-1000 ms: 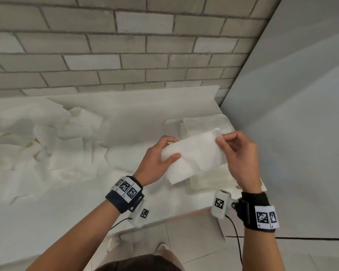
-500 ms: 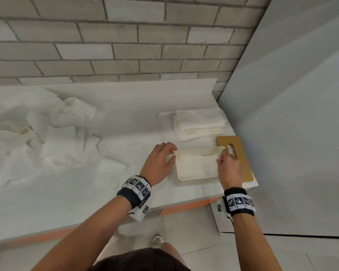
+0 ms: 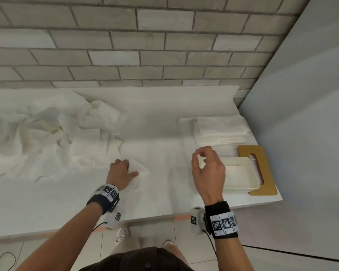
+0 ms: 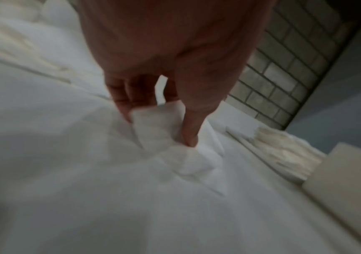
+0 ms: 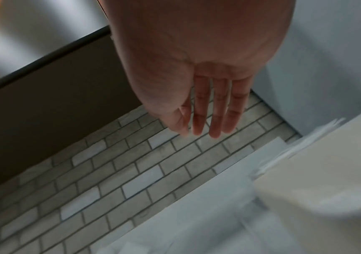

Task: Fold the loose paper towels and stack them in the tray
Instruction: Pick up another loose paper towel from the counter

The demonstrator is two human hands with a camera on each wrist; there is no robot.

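Observation:
A loose white paper towel lies on the white counter; my left hand pinches it. In the left wrist view the fingers and thumb nip a raised fold of that towel. My right hand hovers empty over the left end of the cream tray, fingers relaxed; the right wrist view shows them straight and holding nothing. A folded towel lies flat in the cream tray. A heap of loose towels covers the counter's left side.
Behind the cream tray, a clear tray holds a stack of folded towels. A wooden board lies under the cream tray at the counter's right end, by a grey wall. A brick wall backs the counter.
Both hands have left the cream tray, where they laid the folded towel. My left hand went left and took hold of a loose towel; my right hand rose, empty.

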